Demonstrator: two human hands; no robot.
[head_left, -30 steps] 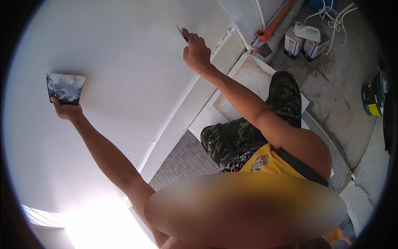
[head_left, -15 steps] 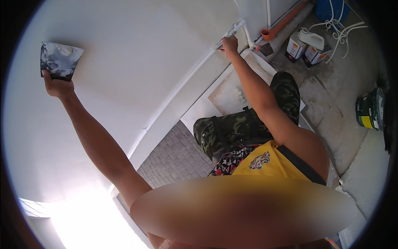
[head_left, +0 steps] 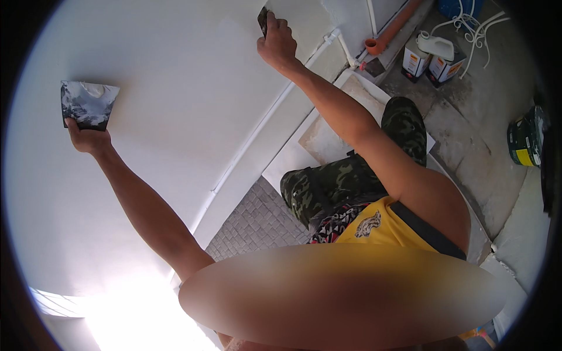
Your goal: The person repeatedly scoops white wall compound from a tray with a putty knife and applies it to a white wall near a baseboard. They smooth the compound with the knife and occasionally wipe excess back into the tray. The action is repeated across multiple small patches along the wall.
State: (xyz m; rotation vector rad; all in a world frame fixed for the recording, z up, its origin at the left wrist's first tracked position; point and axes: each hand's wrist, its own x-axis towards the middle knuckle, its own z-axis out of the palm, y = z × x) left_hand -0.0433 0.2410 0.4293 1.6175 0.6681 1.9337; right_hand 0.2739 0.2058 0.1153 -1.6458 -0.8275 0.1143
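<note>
At the left, my left hand (head_left: 89,140) grips the lower edge of a flat dark plate (head_left: 88,105), its face smeared with white putty and a thicker lump near the top edge. My thumb lies over its front. At the top middle, my right hand (head_left: 277,44) is closed around a dark putty knife (head_left: 263,21) held up at the white wall (head_left: 187,93). Most of the knife is hidden by my fingers or cut off by the upper edge, so I cannot tell if its blade touches the wall.
A thin white pipe (head_left: 257,130) runs along the wall's lower part. At right stand two square cans (head_left: 446,69), a white jug (head_left: 435,45), a white scrolled metal frame (head_left: 475,36) and a dark green bucket (head_left: 524,140). An orange pipe (head_left: 395,30) lies behind. Grey paving (head_left: 252,219) shows below.
My right hand has moved up and left with the putty knife, away from the pipe's end and onto the wall area above. My left hand has come down slightly with the plate.
</note>
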